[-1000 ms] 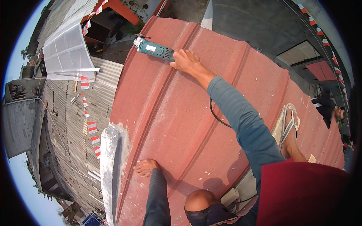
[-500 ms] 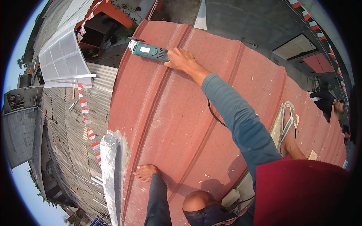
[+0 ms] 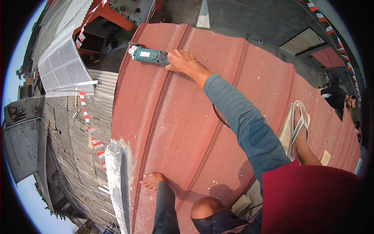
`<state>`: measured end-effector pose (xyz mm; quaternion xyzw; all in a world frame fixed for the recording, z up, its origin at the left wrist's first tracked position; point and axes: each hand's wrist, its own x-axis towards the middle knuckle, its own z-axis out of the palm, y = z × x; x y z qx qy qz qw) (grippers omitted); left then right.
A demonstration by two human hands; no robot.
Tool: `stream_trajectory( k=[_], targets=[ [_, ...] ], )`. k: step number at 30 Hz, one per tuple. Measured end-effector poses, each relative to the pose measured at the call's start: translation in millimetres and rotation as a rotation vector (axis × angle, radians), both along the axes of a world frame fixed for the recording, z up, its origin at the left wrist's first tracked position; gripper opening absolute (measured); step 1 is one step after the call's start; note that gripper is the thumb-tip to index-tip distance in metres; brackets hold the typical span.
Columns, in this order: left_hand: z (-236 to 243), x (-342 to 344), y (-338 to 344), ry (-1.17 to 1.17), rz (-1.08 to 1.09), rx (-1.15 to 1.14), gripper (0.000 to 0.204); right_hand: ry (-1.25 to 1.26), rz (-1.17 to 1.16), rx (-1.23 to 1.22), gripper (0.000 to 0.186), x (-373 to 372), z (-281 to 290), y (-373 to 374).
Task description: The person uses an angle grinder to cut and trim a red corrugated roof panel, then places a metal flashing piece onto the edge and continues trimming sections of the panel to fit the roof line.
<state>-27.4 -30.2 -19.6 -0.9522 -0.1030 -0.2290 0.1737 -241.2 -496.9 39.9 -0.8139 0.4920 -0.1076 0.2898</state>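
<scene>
Grinder (image 3: pixel 149 55), its rear hidden inside the clamped right hand (image 3: pixel 179 61), reaches left of that hand to the edge of the red roof (image 3: pixel 187 128). The sleeve (image 3: pixel 247 121) covers part of the cable (image 3: pixel 218 116). That grip matches the earlier frame, though the view has shifted slightly. Lower down, the left hand (image 3: pixel 154 181) rests on the roof, fingers loosely spread, near a whitish ridge (image 3: pixel 115 171).

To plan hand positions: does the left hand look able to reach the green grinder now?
Probably not without shifting: the left hand rests on the red roof sheet, well back from the grinder, which the right hand holds.
</scene>
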Motion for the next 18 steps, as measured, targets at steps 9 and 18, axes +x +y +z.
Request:
stream_trajectory(
  k=[9, 18],
  targets=[
    [-0.6, -0.3, 0.7, 0.025, 0.012, 0.002, 0.048, -0.012, -0.021, -0.03, 0.042, 4.9, -4.4, -1.7],
    [-3.1, -1.4, 0.7, -0.01, 0.002, 0.052, 0.046, 0.023, -0.041, -0.04, 0.035, 2.2, -2.4, -2.5]
  ],
)
